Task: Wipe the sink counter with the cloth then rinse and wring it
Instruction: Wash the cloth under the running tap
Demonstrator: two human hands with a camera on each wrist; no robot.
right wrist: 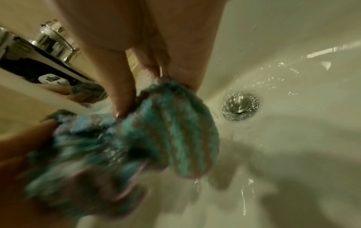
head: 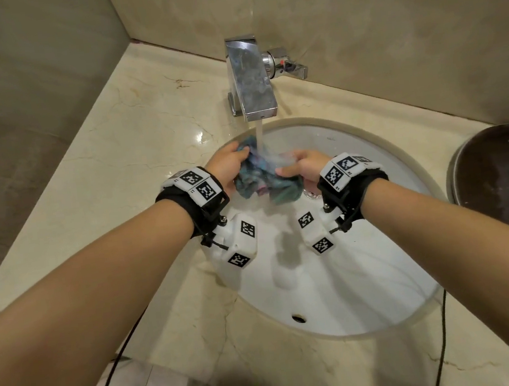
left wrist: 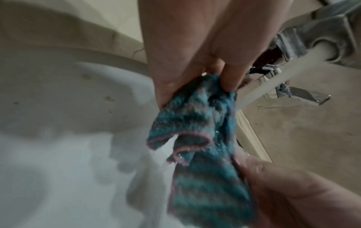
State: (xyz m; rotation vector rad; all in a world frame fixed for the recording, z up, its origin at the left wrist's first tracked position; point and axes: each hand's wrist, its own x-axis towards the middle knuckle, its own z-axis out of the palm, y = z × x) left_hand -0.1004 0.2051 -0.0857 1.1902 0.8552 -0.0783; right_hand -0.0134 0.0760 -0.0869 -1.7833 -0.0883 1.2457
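Observation:
A teal cloth (head: 259, 176) with pink edging hangs bunched over the white sink basin (head: 337, 279), under water running from the chrome faucet (head: 250, 81). My left hand (head: 230, 163) grips its left end; in the left wrist view the fingers (left wrist: 230, 74) pinch the cloth (left wrist: 195, 123). My right hand (head: 301, 164) holds the right end, and its thumb (right wrist: 121, 100) presses into the wet cloth (right wrist: 171, 131). Both hands sit in the stream above the drain (right wrist: 240, 107).
The beige marble counter (head: 131, 137) surrounds the sink. The faucet handle (head: 287, 63) sticks out to the right of the spout. A dark round lid or bin (head: 508, 181) stands at the right edge. Walls close off the back and left. Cables hang from both wrists.

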